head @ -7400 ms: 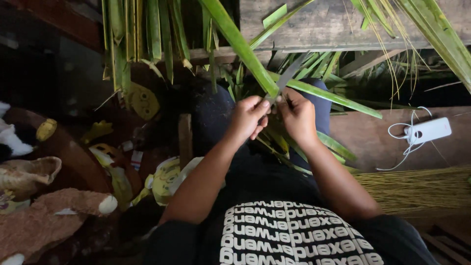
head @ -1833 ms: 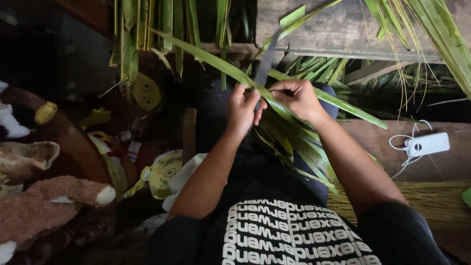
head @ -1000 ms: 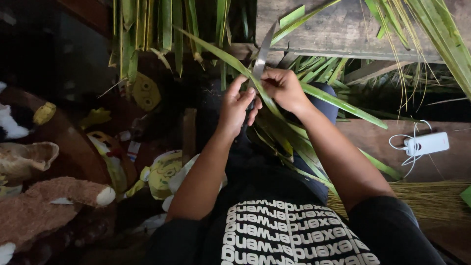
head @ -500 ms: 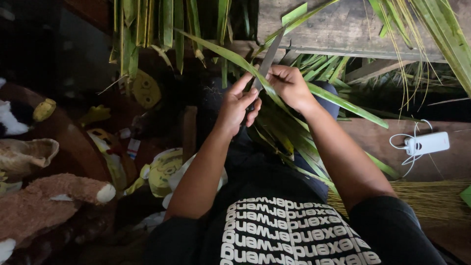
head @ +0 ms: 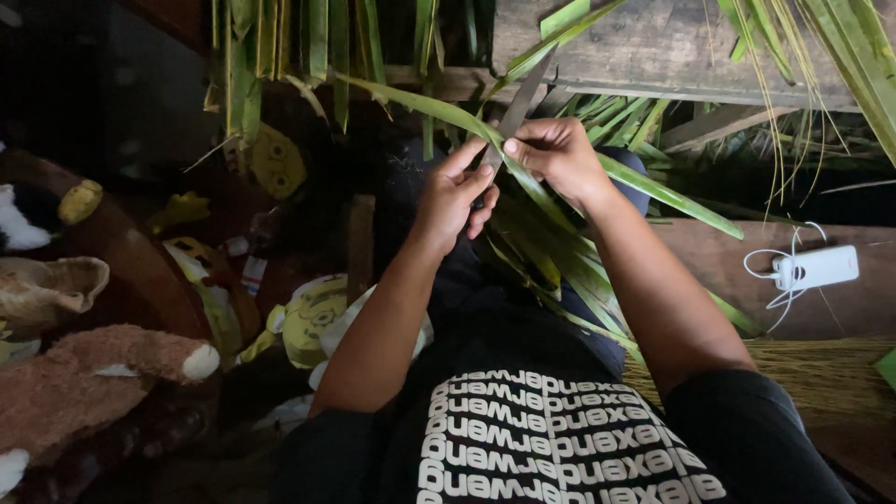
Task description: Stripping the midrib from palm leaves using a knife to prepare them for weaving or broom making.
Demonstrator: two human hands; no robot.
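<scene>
My left hand [head: 451, 198] grips the dark handle of a knife whose grey blade [head: 519, 101] points up and away from me. My right hand [head: 557, 154] pinches a long green palm leaf [head: 674, 197] with thumb and fingers, right against the blade. The leaf runs from upper left to lower right across both hands. The hands are close together above my lap, where a pile of cut green leaf strips [head: 560, 266] lies on my dark trousers.
More palm leaves hang at the top left [head: 280, 47] and top right [head: 840, 47] over a wooden plank [head: 635, 47]. A white power bank with cable [head: 821, 266] lies at right, above a bundle of thin yellow sticks [head: 812, 373]. Plush toys [head: 103, 378] lie at left.
Both hands stay on the leaf and knife. Over the last second they shifted slightly right, and the blade tilted a little more rightward along the leaf.
</scene>
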